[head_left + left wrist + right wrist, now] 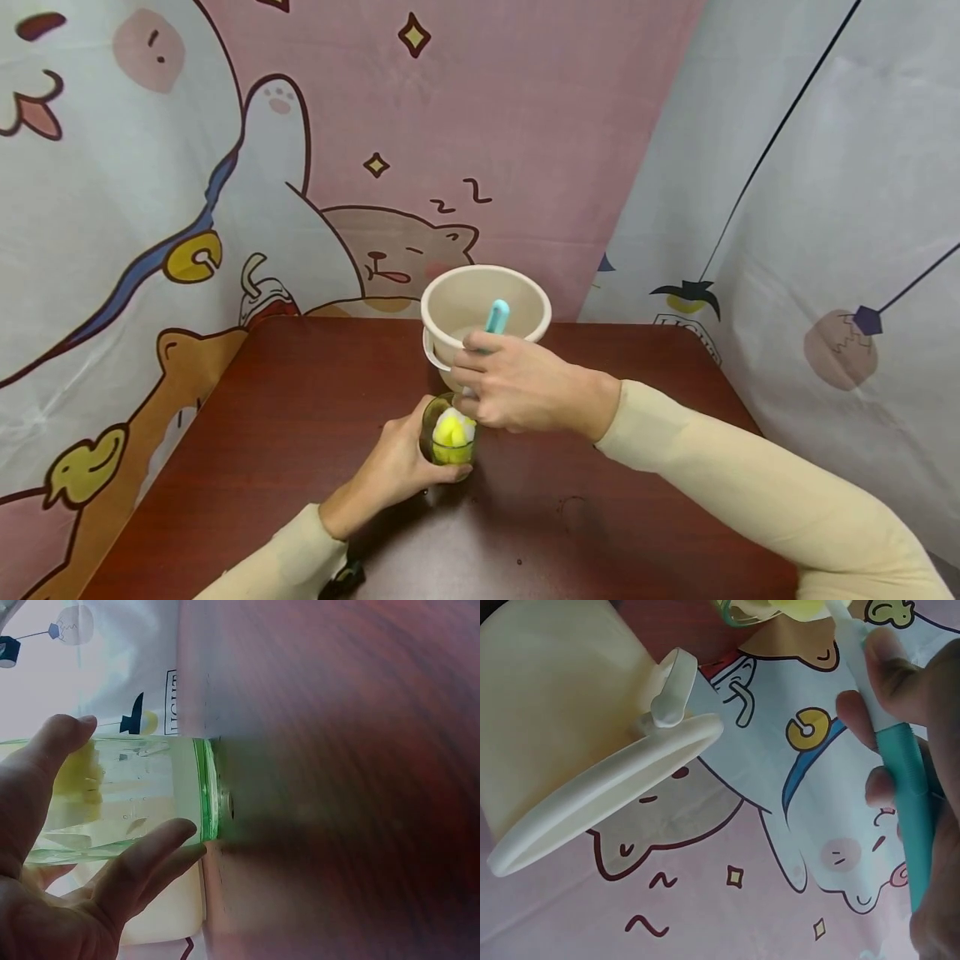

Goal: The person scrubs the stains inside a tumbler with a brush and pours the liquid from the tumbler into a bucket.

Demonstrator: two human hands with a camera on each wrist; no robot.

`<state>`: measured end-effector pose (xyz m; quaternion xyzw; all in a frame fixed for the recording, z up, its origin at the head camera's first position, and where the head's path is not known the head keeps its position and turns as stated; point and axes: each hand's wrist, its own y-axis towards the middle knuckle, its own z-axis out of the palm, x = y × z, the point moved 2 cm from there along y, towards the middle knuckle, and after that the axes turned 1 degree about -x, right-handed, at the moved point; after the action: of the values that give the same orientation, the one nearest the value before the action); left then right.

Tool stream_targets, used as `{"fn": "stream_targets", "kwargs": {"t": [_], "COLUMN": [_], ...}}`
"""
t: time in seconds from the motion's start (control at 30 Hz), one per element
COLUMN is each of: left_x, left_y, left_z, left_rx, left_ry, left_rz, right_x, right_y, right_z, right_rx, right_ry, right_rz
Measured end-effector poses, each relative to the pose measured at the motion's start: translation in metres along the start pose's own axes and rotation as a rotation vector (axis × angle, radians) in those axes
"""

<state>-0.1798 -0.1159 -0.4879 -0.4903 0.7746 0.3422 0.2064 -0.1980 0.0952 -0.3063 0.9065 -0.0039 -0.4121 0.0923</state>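
My left hand (401,458) grips a green-tinted drinking glass (142,787) round its side, thumb and fingers on opposite walls. In the left wrist view the base of the glass is close over the table. With my right hand (521,385) I hold a cup brush by its teal and white handle (906,769), whose teal end points up in the head view. The yellow and white sponge head (453,429) of the brush sits inside the glass. My right fingers hide part of the handle.
Just behind my hands stands a cream bucket (435,292) with a side handle (432,350). The dark red wooden table (315,400) has a few drops (519,562) near the front. A cartoon-print cloth (525,125) hangs around the table's back and sides.
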Motion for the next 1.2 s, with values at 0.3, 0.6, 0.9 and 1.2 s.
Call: {"fn": "stream_targets", "kwargs": {"t": [0.3, 0.6, 0.9, 1.2], "left_x": [-0.002, -0.003, -0.001, -0.001], "left_y": [0.000, 0.001, 0.000, -0.001], "left_z": [-0.001, -0.001, 0.000, -0.001], "left_rx": [0.002, 0.004, -0.002, -0.004], "left_ry": [0.001, -0.004, 0.011, 0.015], "left_rz": [0.007, -0.014, -0.016, 0.004], "right_x": [0.006, 0.002, -0.003, -0.007], "right_y": [0.006, 0.011, 0.011, 0.011], "right_z": [0.003, 0.010, 0.012, 0.007], "right_rx": [-0.023, -0.009, 0.094, 0.148], "right_ry": [-0.060, -0.078, -0.155, -0.145], "right_rz": [-0.004, 0.002, 0.020, 0.010]}}
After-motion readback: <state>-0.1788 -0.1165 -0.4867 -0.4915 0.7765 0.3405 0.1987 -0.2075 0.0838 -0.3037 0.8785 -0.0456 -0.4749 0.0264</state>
